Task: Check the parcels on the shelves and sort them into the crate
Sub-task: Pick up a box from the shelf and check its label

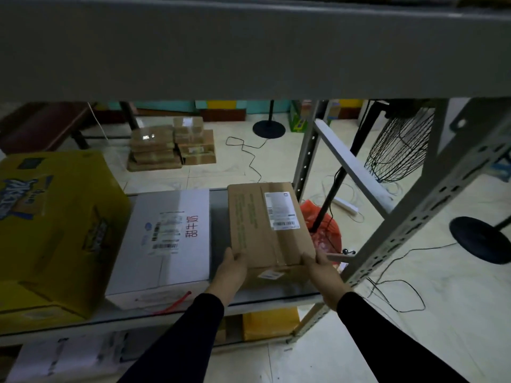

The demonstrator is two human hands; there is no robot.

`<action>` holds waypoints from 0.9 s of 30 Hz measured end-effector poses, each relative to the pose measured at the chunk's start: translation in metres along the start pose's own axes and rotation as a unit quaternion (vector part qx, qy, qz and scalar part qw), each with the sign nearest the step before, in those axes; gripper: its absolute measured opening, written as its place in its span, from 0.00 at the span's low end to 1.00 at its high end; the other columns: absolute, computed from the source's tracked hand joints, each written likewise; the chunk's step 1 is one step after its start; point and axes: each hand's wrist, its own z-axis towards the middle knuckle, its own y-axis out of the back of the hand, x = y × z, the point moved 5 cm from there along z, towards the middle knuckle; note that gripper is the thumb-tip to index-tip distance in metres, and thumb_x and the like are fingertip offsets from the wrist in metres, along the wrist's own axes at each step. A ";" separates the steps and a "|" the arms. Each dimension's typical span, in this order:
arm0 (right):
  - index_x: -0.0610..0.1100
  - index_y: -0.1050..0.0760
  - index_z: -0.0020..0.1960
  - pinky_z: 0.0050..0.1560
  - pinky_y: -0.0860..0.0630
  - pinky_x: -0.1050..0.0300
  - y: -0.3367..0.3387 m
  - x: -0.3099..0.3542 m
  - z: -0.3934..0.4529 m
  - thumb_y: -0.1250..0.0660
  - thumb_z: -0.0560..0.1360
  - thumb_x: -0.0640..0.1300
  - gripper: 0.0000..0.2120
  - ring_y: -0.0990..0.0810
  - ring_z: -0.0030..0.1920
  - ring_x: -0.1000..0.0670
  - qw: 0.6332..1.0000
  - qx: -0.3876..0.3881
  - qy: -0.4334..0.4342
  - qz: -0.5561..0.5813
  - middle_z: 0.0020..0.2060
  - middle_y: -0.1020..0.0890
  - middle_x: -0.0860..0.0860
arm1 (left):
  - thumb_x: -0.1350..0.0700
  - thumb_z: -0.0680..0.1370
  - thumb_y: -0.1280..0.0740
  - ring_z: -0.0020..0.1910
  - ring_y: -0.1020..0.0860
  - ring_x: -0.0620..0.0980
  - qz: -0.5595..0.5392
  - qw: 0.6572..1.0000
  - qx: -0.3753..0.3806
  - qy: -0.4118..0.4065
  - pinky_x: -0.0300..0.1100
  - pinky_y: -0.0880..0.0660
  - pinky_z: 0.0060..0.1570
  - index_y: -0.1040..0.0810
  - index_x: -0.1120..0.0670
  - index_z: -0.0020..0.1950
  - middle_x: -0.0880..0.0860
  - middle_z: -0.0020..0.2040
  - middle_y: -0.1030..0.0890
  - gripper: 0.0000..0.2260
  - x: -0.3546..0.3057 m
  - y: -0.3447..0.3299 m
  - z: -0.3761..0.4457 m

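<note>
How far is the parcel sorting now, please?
Nothing looks sorted yet, and no crate is in view. In hand: the left hand and right hand grip the brown cardboard box on the shelf. Left: the white box and yellow box remain there.

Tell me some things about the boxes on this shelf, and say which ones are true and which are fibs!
1. Both hands, left hand and right hand, hold the brown parcel. True.
2. The brown parcel is on the floor. False: it is at the shelf.
3. The white box lies between the yellow box and the brown parcel. True.
4. The white box bears green writing. False: it is red.
</note>
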 end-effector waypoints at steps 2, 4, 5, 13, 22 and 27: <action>0.44 0.34 0.75 0.65 0.25 0.47 0.000 -0.007 0.007 0.40 0.84 0.49 0.21 0.23 0.62 0.45 1.000 0.001 0.009 0.014 0.65 0.23 0.46 | 0.50 0.85 0.46 0.73 0.33 0.54 -0.008 1.000 -0.012 -0.001 0.49 0.36 0.70 0.45 0.48 0.81 0.50 0.75 0.32 0.23 0.003 -0.003 0.001; 0.46 0.35 0.77 0.63 0.25 0.47 0.002 -0.006 0.005 0.41 0.84 0.51 0.23 0.24 0.63 0.46 0.999 0.014 0.022 0.026 0.68 0.24 0.48 | 0.53 0.85 0.45 0.71 0.31 0.54 -0.022 1.000 -0.016 -0.005 0.47 0.34 0.68 0.40 0.47 0.79 0.50 0.73 0.29 0.21 0.002 -0.005 -0.001; 0.47 0.35 0.77 0.60 0.25 0.49 0.005 -0.002 0.001 0.42 0.84 0.52 0.23 0.24 0.63 0.47 0.999 0.017 0.028 0.030 0.69 0.24 0.49 | 0.53 0.85 0.45 0.70 0.30 0.54 -0.039 0.999 -0.016 -0.011 0.47 0.34 0.69 0.38 0.47 0.78 0.50 0.72 0.28 0.20 -0.001 -0.006 -0.007; 0.49 0.30 0.70 0.59 0.27 0.51 0.030 0.048 -0.046 0.40 0.84 0.54 0.17 0.23 0.54 0.52 0.986 -0.008 0.109 0.124 0.60 0.22 0.52 | 0.50 0.83 0.42 0.57 0.22 0.55 -0.101 0.993 -0.040 -0.046 0.55 0.26 0.63 0.25 0.47 0.57 0.54 0.59 0.20 0.07 -0.050 0.020 -0.070; 0.51 0.23 0.68 0.61 0.21 0.44 0.032 0.113 -0.167 0.34 0.78 0.64 0.24 0.19 0.60 0.48 0.960 0.043 0.192 0.197 0.60 0.17 0.50 | 0.32 0.73 0.43 0.65 0.25 0.58 -0.153 0.980 -0.043 -0.121 0.58 0.29 0.67 0.31 0.48 0.73 0.56 0.67 0.23 0.33 -0.092 0.093 -0.183; 0.53 0.19 0.58 0.49 0.22 0.58 -0.006 0.136 -0.281 0.39 0.80 0.62 0.17 0.18 0.56 0.52 0.956 0.057 0.227 0.174 0.56 0.16 0.51 | 0.29 0.75 0.45 0.72 0.31 0.56 -0.162 0.973 -0.054 -0.159 0.57 0.35 0.72 0.36 0.48 0.78 0.53 0.74 0.30 0.36 -0.068 0.159 -0.273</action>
